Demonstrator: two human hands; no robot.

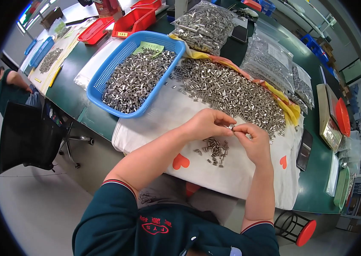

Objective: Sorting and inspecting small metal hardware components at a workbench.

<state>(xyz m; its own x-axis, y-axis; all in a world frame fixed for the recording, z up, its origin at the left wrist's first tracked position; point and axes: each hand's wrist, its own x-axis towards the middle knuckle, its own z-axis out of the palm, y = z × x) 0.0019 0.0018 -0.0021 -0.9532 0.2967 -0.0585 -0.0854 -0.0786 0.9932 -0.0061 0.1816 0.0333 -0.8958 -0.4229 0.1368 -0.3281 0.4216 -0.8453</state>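
My left hand and my right hand meet over the white cloth, fingertips closed in a pinch. Between them is a small shiny metal sleeve, partly covered by the fingers. Just below the hands lies a small heap of short metal cylinders, a few scattered at its edge. Beyond my hands spreads a much larger pile of the same kind of cylinders. To the left, a blue perforated basket holds many more, with a green paper slip on top.
A rolled yellow and orange cloth borders the far side of the large pile. Clear bags of metal parts stand behind it. Red trays sit at far left, a dark phone-like object at right. A black chair and another person are left.
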